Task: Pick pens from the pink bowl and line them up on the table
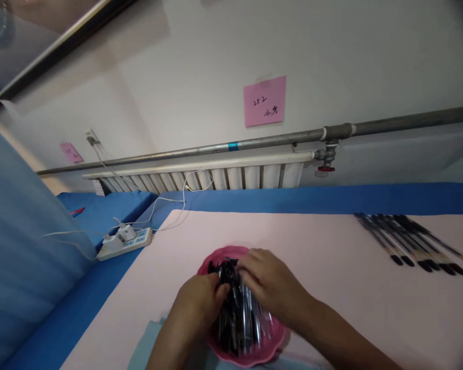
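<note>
A pink tray [278, 341] full of several black pens [239, 321] sits on the pale pink table cover near the front edge. My left hand [198, 300] rests on the left side of the pile, fingers curled into the pens. My right hand [268, 282] lies over the top right of the pile, fingers bent down among the pens. What each hand actually grips is hidden by the fingers and the pile.
A row of several black pens [416, 241] lies side by side at the right of the pink cover [332, 267]. A white power strip [125, 241] with plugs and cables sits on the blue cloth at left. A radiator [216, 177] and pipe run along the wall.
</note>
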Action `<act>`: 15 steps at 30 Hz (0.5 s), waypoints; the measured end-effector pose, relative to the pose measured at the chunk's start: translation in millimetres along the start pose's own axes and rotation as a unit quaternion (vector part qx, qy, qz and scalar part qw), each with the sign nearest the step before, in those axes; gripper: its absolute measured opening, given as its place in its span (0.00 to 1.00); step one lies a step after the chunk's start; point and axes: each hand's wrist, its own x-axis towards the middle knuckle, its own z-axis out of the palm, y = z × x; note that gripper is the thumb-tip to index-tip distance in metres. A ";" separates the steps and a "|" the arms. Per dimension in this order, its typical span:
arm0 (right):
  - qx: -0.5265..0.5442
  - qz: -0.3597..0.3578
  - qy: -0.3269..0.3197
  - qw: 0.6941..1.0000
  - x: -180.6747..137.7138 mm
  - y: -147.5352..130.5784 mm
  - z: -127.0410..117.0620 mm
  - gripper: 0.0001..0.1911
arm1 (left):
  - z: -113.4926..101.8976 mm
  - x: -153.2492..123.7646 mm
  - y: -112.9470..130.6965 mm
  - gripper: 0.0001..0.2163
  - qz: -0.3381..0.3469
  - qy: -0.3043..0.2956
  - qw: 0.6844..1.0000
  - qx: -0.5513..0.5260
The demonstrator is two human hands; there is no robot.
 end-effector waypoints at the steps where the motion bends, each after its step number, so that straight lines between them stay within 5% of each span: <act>1: -0.008 -0.019 -0.021 1.000 -0.7 -5.8 5.7 0.07 | 0.6 1.2 0.1 0.12 -0.009 0.007 1.000 -0.001; 7: -0.104 0.018 -0.069 0.992 -4.8 -21.0 35.6 0.05 | 8.0 9.7 -3.2 0.11 -0.033 0.040 0.998 0.018; 15: -0.112 0.110 -0.129 0.979 3.8 -44.5 24.4 0.11 | -2.5 11.0 -9.1 0.09 -0.075 0.117 0.990 -0.008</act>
